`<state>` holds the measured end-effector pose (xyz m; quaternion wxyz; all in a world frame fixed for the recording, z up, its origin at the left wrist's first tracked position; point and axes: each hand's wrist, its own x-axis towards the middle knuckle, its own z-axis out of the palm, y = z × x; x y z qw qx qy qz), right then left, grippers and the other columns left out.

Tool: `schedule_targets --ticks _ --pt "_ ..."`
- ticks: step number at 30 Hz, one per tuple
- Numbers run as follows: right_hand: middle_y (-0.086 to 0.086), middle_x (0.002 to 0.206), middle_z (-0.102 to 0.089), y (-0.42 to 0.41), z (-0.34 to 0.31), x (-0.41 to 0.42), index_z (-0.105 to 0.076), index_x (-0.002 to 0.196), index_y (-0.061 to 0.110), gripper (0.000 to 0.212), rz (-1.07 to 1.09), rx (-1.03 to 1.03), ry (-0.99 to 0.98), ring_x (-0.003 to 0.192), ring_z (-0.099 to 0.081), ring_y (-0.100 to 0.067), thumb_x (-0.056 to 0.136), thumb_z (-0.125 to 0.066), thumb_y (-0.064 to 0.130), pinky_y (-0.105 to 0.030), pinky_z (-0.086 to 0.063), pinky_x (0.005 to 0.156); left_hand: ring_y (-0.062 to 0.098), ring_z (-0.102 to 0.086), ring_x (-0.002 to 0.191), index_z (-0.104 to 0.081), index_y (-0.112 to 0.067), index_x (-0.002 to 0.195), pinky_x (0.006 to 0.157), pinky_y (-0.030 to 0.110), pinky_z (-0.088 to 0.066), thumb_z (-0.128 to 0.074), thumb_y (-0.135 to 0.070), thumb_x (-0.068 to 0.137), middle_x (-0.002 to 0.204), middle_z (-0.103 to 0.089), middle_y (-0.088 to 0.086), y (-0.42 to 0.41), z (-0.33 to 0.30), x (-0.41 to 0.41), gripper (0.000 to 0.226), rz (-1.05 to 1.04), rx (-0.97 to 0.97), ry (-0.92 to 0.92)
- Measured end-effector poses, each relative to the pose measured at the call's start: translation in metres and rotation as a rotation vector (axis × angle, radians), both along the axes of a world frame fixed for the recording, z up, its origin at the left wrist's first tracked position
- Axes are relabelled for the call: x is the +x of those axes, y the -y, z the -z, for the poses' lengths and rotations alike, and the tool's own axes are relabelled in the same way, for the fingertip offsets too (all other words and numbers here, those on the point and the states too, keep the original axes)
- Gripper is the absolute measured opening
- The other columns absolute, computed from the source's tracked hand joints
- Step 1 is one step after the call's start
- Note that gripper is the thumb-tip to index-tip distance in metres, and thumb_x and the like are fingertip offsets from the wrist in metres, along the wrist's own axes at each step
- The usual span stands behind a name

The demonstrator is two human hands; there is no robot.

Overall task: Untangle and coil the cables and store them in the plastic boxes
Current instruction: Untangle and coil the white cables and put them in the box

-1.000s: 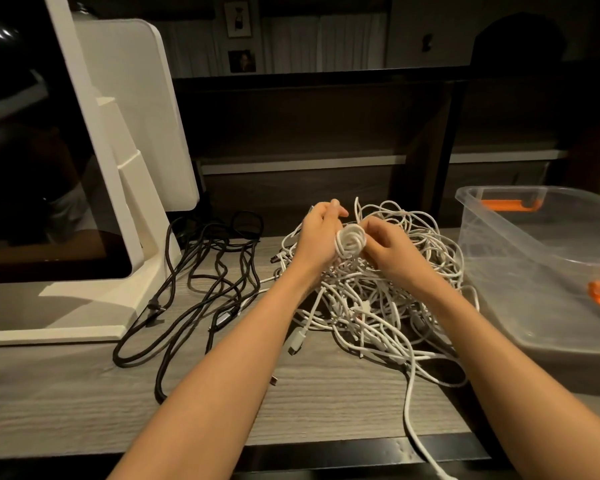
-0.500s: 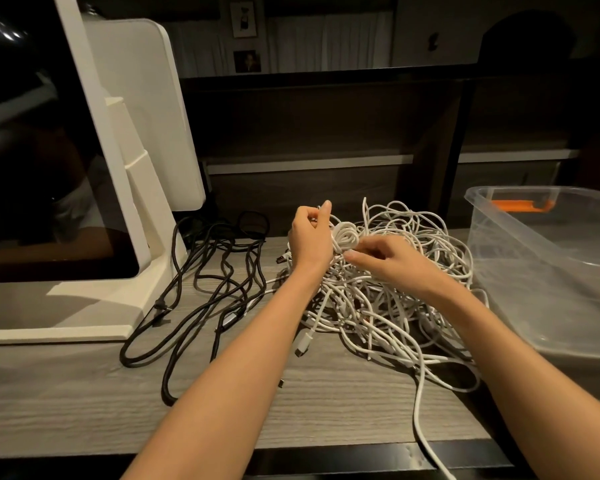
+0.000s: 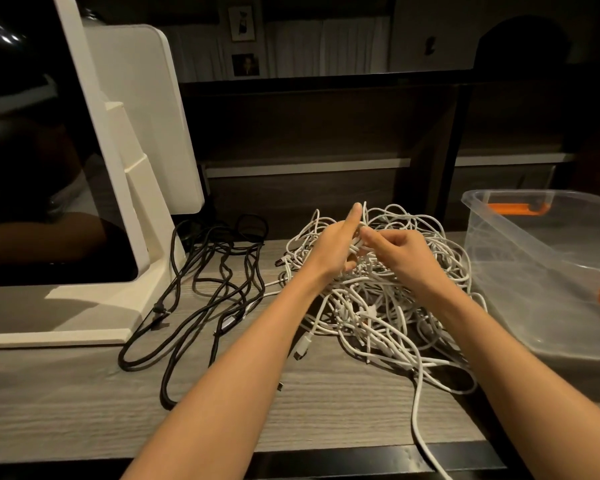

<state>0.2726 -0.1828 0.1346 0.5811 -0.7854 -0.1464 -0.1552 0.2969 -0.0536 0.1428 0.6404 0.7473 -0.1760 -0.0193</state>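
A big tangle of white cables point(image 3: 378, 306) lies on the grey wooden desk, in the middle. Both hands work at its top. My left hand point(image 3: 333, 247) holds a small coil of white cable, one finger pointing up, the others curled round the loops. My right hand point(image 3: 399, 252) pinches a white strand right beside the left hand's fingers. To the left lies a loose bundle of black cables point(image 3: 205, 296). A clear plastic box point(image 3: 534, 271) with orange handles stands at the right; I see no cables in it.
A white monitor stand point(image 3: 142, 209) with a dark screen fills the left side. One white cable end point(image 3: 426, 441) hangs over the desk's dark front edge. A dark shelf unit rises behind the desk.
The small white coil, raised between both hands a second ago, has sunk down to the tangle's top. My right hand has shifted from cupping it to pinching a strand.
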Motion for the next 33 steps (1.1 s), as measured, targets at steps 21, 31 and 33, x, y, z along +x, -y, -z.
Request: schedule_targets --ticks 21,31,33 --pt "0.008 0.054 -0.056 0.004 -0.001 -0.002 -0.072 0.090 0.007 0.021 -0.086 -0.035 -0.122 0.046 -0.039 -0.005 0.095 -0.056 0.022 -0.017 -0.031 0.046 0.006 -0.025 0.040 -0.037 -0.018 0.061 0.044 0.019 -0.023 -0.044 -0.046 0.100 0.053 -0.029 -0.002 -0.009 0.006 0.010 0.048 -0.139 -0.067 0.028" --pt "-0.008 0.072 -0.071 -0.007 0.000 -0.009 -0.072 0.092 0.008 0.014 -0.041 0.006 0.034 0.058 -0.061 -0.011 0.093 -0.060 0.015 -0.021 -0.049 0.057 0.006 -0.033 0.047 -0.041 -0.018 0.066 0.050 0.022 -0.030 -0.043 -0.043 0.102 0.056 -0.035 -0.004 -0.009 0.011 0.012 0.044 -0.175 0.019 0.031" --pt "-0.013 0.080 -0.072 -0.002 -0.002 -0.010 -0.071 0.093 0.006 0.027 -0.141 0.083 -0.014 0.069 -0.064 -0.018 0.096 -0.047 0.016 -0.025 -0.051 0.064 0.007 -0.038 0.052 -0.049 -0.014 0.074 0.053 0.021 -0.033 -0.040 -0.045 0.102 0.061 -0.042 -0.002 -0.010 0.012 0.012 0.042 -0.143 0.032 0.026"
